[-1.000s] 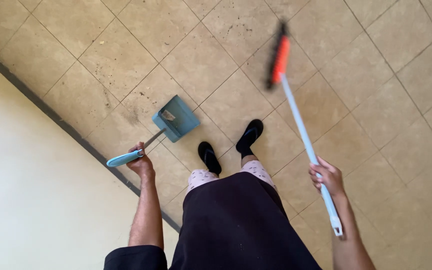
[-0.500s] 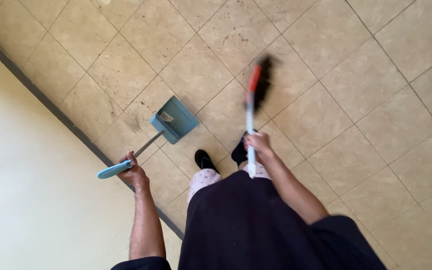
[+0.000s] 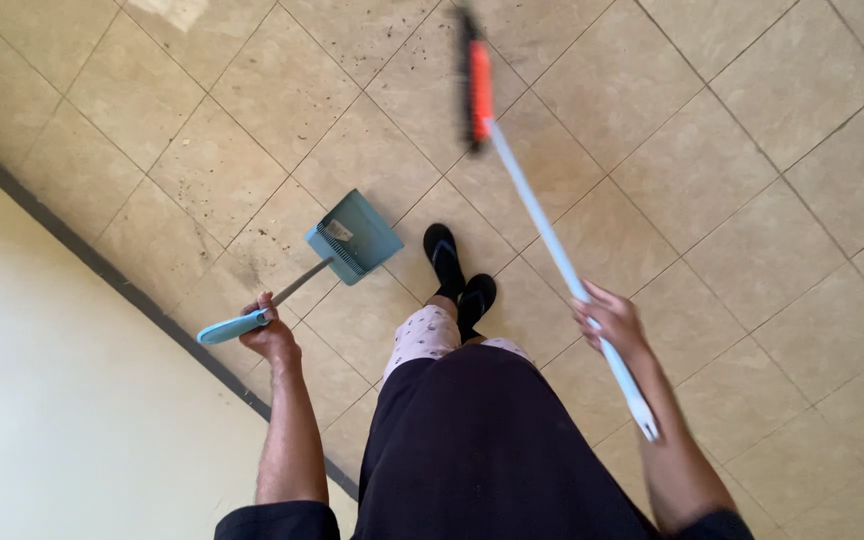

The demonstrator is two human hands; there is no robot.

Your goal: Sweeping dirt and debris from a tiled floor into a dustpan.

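Observation:
My left hand [image 3: 268, 332] grips the light blue handle of a teal dustpan [image 3: 352, 236], whose pan rests on the tiled floor ahead of my feet. My right hand [image 3: 612, 322] is closed around the white pole of a broom [image 3: 542, 225]. The broom's orange head with dark bristles [image 3: 476, 82] reaches out to the floor at the top middle, blurred by motion. My feet in black slippers [image 3: 457, 277] stand just right of the dustpan.
Beige floor tiles [image 3: 732, 170] carry scattered dark specks of dirt, thickest near the dustpan and at the top middle. A pale yellow wall [image 3: 42, 400] with a dark baseboard [image 3: 112, 275] runs diagonally along the left side.
The broom has swung out from close to my body to a far reach at the top middle. My right hand has moved right. My feet have stepped forward. The dustpan stays put.

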